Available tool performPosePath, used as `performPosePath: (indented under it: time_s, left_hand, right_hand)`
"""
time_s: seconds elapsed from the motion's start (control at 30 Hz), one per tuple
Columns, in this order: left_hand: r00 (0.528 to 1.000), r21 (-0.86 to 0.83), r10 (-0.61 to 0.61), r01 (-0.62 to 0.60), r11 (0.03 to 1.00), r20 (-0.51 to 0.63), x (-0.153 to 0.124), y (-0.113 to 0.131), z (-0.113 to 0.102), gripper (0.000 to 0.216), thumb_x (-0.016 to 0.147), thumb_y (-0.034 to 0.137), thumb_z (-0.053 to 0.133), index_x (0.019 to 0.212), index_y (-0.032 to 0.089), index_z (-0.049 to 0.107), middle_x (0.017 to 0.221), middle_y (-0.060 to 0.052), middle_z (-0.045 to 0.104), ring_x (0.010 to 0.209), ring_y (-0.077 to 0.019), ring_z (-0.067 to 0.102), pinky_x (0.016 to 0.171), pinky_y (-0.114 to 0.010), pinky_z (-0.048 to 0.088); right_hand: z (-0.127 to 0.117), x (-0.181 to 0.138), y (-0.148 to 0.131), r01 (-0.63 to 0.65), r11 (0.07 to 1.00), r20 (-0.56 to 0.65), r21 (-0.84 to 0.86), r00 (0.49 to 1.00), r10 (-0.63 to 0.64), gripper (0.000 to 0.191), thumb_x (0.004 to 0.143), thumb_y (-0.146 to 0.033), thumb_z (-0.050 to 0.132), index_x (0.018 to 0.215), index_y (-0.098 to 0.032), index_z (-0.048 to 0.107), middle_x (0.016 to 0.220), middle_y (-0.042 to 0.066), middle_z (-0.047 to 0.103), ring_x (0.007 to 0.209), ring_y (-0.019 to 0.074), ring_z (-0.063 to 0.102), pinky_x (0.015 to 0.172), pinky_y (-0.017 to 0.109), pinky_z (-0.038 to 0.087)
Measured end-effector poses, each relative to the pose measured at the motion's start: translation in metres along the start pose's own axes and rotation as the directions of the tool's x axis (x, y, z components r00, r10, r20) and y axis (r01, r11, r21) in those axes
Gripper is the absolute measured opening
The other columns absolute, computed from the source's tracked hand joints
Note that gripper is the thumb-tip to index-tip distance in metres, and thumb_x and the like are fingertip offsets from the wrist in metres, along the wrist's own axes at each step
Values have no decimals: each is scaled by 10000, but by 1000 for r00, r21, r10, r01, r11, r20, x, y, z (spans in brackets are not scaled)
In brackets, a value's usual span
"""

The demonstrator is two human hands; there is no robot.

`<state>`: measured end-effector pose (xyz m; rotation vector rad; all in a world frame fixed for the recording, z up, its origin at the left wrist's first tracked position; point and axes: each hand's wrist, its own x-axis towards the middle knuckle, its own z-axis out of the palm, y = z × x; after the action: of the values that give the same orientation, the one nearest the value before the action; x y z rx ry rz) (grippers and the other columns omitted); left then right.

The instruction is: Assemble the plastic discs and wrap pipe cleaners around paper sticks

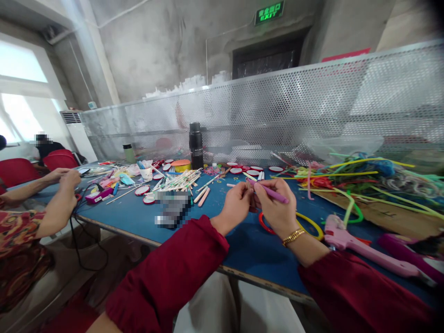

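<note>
My right hand (277, 203) is closed around a slim purple pen-like stick (272, 191), which points toward my left hand. The fingers of my left hand (239, 201) are pinched together at the stick's far end, touching my right fingertips. What they grip there is hidden. Both hands are raised over the blue table (243, 249). Under my right wrist lie a red ring (264, 224) and a yellow ring (314, 225). A pink glue gun (367, 249) rests to the right of my right hand.
Colourful pipe cleaners (350, 178) are heaped on cardboard at the right. A black bottle (196, 147) stands at the back before a perforated metal screen (270, 111). Several pale sticks (182, 180) and a blurred dark object (175, 208) lie left. Another person's hands (65, 180) are farther left.
</note>
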<state>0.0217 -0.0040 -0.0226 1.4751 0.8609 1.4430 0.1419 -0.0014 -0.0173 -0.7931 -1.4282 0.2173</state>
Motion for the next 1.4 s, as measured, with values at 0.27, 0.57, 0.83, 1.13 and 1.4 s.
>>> performPosePath:
  time_s: [0.27,0.57,0.83,1.13,1.4]
  left_hand:
    - [1000,5,9,-9,1000,0,1,-2,-1,263,937,447,604,887,204,517,700,27,540,544,-113,553,527,-272,572]
    - [1000,-36,19,-18,999,24,1,-2,-1,281,938,452,610,874,198,509,670,39,525,513,-99,529,515,-258,555]
    - [1000,-34,25,-25,999,17,0,-2,-1,262,944,433,596,868,196,514,678,35,530,515,-105,542,510,-262,555]
    - [1000,-35,24,-23,999,11,0,-1,-1,250,953,437,584,913,194,544,701,23,557,529,-112,559,522,-270,567]
    - [1000,-32,5,-5,999,7,1,-3,-1,228,956,422,580,932,198,548,713,25,570,528,-109,563,523,-263,565]
  right_hand:
    - [0,-1,3,-3,1000,0,3,1000,3,218,913,-438,701,873,-232,643,771,20,661,673,196,624,636,370,508]
    - [-1,0,3,8,1000,14,-14,1000,-7,196,916,-412,691,862,-232,638,754,16,654,669,197,617,647,368,498]
    - [-1,0,-2,17,999,4,-38,1000,-17,189,911,-394,682,838,-227,633,755,12,643,660,187,604,632,355,486]
    - [-1,0,-2,13,998,-7,-58,1000,-13,204,918,-412,667,840,-229,621,772,18,646,681,191,607,653,362,494]
    - [1,0,0,-17,1000,-17,-24,1000,17,202,913,-417,673,850,-233,614,768,22,653,677,199,617,644,374,505]
